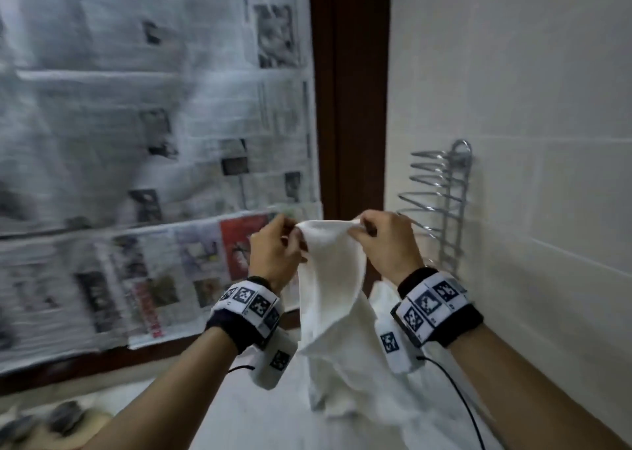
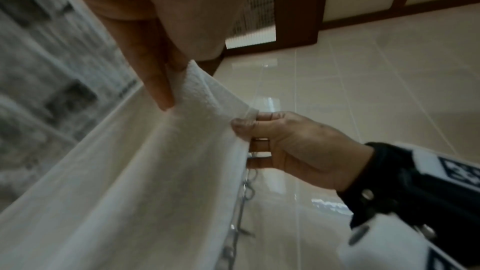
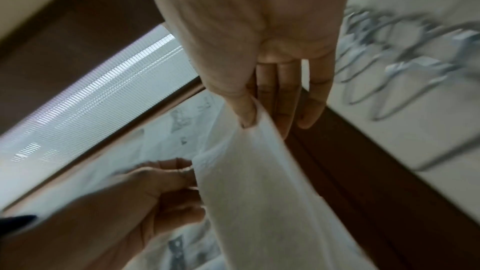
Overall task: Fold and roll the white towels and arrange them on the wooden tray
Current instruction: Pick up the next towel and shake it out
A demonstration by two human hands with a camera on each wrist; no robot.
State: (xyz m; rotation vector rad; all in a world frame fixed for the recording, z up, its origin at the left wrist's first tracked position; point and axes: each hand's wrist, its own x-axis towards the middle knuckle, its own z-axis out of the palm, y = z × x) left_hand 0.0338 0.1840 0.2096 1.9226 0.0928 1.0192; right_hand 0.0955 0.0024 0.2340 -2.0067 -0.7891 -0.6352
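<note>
While the head view is motion-blurred, the grip reads clearly: left hand [image 1: 273, 249] and right hand [image 1: 386, 244] each pinch a top corner of the white towel [image 1: 333, 299], held up in the air in front of the chest. Top edge is short and slack between them, hands near each other, the rest hangs down in loose folds toward the pale worktop [image 1: 260, 415]. My read: hanging it by the corners lets gravity straighten it before the first fold. No wooden tray in sight, so I'd put the task at an early stage. Behind: newspaper sheets [image 1: 154, 142] covering the surface on the left, dark wood frame [image 1: 349, 90], chrome wire rack [image 1: 441, 196] on the tiled wall [image 1: 513, 73].

Left wrist view: left hand's fingers [image 2: 158, 89] lie against the towel's corner, cloth running down and away. Right hand opposite has thumb on the near face, fingers curled behind the edge. Firm pinch.

Right wrist view: right thumb [image 3: 244, 110] presses the corner against the index finger; other fingers extend behind the cloth, not gripping. Left hand lower in frame, curled on its edge of the towel. Both grips sit right at the hem, presumably so the corners can be matched up for folding.
</note>
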